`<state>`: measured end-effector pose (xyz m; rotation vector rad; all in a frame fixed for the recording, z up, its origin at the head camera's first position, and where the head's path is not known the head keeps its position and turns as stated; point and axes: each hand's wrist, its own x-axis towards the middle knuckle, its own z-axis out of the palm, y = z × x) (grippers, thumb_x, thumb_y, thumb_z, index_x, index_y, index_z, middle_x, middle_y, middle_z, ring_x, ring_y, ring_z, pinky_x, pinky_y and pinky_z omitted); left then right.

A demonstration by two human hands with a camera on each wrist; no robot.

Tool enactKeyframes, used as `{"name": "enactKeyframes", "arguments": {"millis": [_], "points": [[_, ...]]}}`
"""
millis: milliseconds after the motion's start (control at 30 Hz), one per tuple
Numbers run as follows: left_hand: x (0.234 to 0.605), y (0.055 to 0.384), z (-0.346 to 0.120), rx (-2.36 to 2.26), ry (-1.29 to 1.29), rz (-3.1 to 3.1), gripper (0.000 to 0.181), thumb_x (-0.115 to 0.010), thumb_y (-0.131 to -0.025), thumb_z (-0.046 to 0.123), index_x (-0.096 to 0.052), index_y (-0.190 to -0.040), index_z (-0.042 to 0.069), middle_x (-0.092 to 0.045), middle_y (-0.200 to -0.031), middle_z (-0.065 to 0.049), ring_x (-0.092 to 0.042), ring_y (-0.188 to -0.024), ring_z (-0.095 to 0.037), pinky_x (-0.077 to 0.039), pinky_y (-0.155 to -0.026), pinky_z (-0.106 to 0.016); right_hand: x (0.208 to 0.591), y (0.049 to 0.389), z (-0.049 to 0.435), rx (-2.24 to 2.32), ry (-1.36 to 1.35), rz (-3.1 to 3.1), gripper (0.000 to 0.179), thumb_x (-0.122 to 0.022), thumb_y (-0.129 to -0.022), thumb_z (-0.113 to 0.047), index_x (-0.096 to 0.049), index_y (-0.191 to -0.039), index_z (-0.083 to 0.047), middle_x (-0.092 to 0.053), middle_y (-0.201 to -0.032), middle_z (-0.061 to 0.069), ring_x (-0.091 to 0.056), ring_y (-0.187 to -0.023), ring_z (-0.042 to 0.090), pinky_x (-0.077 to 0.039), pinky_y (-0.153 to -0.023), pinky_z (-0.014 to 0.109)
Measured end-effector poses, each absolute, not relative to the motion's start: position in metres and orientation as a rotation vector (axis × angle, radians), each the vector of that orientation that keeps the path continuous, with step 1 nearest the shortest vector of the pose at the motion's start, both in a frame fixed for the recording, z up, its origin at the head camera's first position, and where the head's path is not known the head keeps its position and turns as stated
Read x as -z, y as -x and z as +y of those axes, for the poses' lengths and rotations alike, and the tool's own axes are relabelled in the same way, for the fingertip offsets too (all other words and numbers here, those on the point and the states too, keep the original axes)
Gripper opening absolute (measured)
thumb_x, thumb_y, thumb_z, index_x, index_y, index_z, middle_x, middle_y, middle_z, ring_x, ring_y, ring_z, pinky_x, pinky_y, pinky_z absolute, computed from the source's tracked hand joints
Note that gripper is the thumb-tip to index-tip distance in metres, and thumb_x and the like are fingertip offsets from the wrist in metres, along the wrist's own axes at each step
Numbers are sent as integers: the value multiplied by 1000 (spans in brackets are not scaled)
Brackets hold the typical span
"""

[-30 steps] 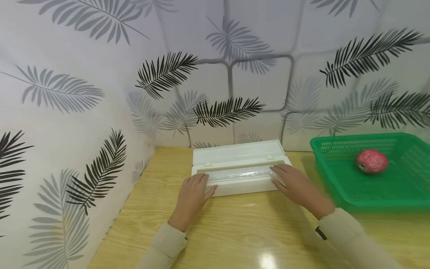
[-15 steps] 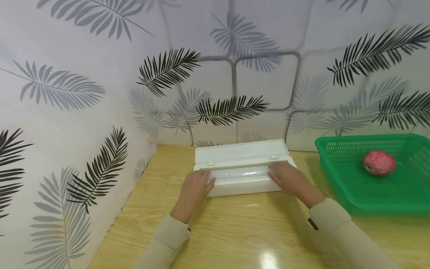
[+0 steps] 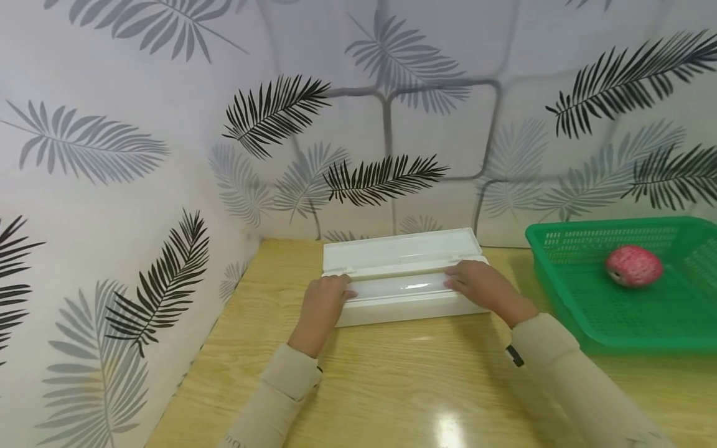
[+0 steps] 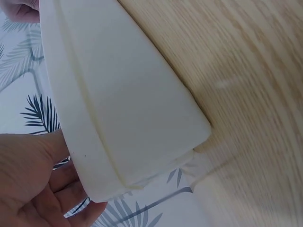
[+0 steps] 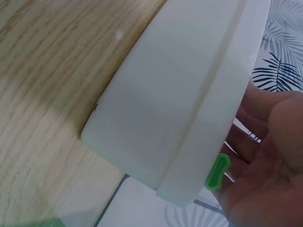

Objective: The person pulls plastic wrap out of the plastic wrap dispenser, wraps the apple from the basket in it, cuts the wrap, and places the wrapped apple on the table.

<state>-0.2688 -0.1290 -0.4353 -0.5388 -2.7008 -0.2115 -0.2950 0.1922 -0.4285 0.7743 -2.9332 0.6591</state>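
Against the leaf-print wall covering (image 3: pixel 358 137), your bench (image 3: pixel 392 379) carries everything. Biggest item on it: green basket (image 3: pixel 650 343), off to your right, well apart from the work. Next, white case (image 3: pixel 414 307), lengthwise before you near the wall, lid (image 3: pixel 400 249) raised and tipped back. Clear roll (image 3: pixel 400 287) lies in the case's trough, an end by each of your hands. Left grip (image 3: pixel 320 305): fingers and thumb curled on the roll's left end. Right grip (image 3: pixel 487 289): same on its right end, fingertips over the top. Wrist views hide the contact behind the case wall, so can't tell how firmly you hold. Pink fruit-like thing (image 3: pixel 634 266) sits in the basket, out of play. Tiny green piece (image 5: pixel 218 171) shows by the case edge next to your right fingers; can't tell what it belongs to.

Risks, my judgement: uneven pressure or lift between your two hands could tilt the roll and jam an end against the trough wall. Its surface looks slick, so a light pinch could slip. Leaning on the near edge might tip or slide the case. Bump the lid and it could drop onto your fingers.
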Motion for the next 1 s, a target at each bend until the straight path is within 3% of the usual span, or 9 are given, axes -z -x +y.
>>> {"name": "enactKeyframes", "arguments": {"millis": [433, 767, 1000], "points": [[440, 272, -130, 289, 472, -2552, 16, -70, -77, 26, -73, -81, 10, -70, -78, -3, -66, -65, -26, -53, -56, -36, 438, 301, 190, -657, -602, -2799, 22, -68, -84, -19, -72, -100, -5, -69, -96, 10, -63, -91, 30, -48, -79, 46], [446, 275, -135, 314, 479, -2585, 16, -66, -83, 24, -68, -84, 8, -69, -78, -4, -64, -63, -22, -52, -54, -32, 445, 300, 187, -555, -570, -2676, 19, -69, -84, -23, -74, -94, -8, -70, -92, 10, -65, -83, 29, -51, -65, 44], [449, 279, -138, 303, 465, -2544, 18, -64, -85, 25, -67, -83, 7, -68, -71, -5, -56, -50, -15, -49, -47, -27, 457, 304, 193, -510, -635, -2560, 17, -69, -83, -24, -75, -92, -10, -71, -88, 7, -66, -80, 27, -51, -67, 44]]}}
